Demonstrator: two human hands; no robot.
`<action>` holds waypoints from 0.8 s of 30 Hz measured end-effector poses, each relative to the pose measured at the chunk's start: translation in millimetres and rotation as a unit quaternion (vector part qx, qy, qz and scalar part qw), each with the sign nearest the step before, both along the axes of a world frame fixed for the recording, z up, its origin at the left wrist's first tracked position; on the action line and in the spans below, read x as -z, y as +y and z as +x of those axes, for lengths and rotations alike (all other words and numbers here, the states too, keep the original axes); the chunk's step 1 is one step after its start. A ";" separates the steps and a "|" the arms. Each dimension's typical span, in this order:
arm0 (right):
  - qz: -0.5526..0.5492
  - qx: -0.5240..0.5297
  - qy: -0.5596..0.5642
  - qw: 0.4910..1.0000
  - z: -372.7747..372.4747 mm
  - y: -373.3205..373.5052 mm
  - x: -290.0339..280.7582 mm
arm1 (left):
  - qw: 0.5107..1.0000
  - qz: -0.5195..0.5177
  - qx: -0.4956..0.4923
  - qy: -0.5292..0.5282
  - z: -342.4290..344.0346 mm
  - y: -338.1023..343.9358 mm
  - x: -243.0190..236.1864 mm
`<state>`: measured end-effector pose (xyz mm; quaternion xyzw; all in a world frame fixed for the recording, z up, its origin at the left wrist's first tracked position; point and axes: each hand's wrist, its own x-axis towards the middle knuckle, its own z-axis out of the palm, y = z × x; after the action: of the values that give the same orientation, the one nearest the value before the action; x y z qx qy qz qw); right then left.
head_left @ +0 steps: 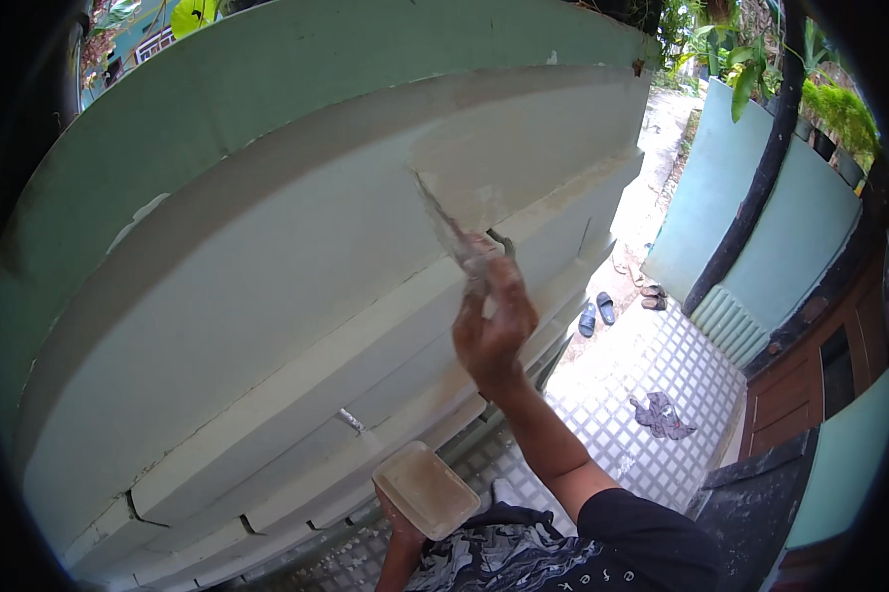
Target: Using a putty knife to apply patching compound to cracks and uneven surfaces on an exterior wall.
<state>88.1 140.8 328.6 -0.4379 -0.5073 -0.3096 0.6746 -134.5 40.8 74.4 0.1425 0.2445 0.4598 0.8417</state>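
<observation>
My right hand is raised to the pale wall, its fingers closed round a putty knife. The thin blade is seen nearly edge-on and lies against the wall, slightly blurred. A smooth beige patch shows on the wall beside and above the blade. Lower down, my left hand grips a shallow rectangular plastic tub by its left side, close to my body. The tub's inside is beige; how much it holds I cannot tell. Most of the left hand's fingers are hidden under the tub.
A green band caps the wall, and stepped ledges run along below. Blue slippers and brown sandals lie on the checkered floor, with a crumpled cloth. A dark pole and brown door stand right.
</observation>
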 end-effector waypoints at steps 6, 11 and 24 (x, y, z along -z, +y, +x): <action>-0.006 0.089 0.169 0.982 49.8 14.0 -3.5 | 1.000 -0.008 0.006 -0.001 3.4 -4.4 -9.9; 0.006 0.068 0.003 0.998 18.9 12.7 10.1 | 1.000 0.017 0.013 -0.004 3.6 -6.7 -15.0; 0.013 0.059 -0.076 0.995 0.2 12.2 20.8 | 1.000 -0.008 -0.004 0.004 -2.9 -2.6 0.2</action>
<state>88.3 153.0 307.9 -0.4335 -0.5260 -0.3876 0.6206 -137.4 38.2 74.3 0.1364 0.2524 0.4601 0.8402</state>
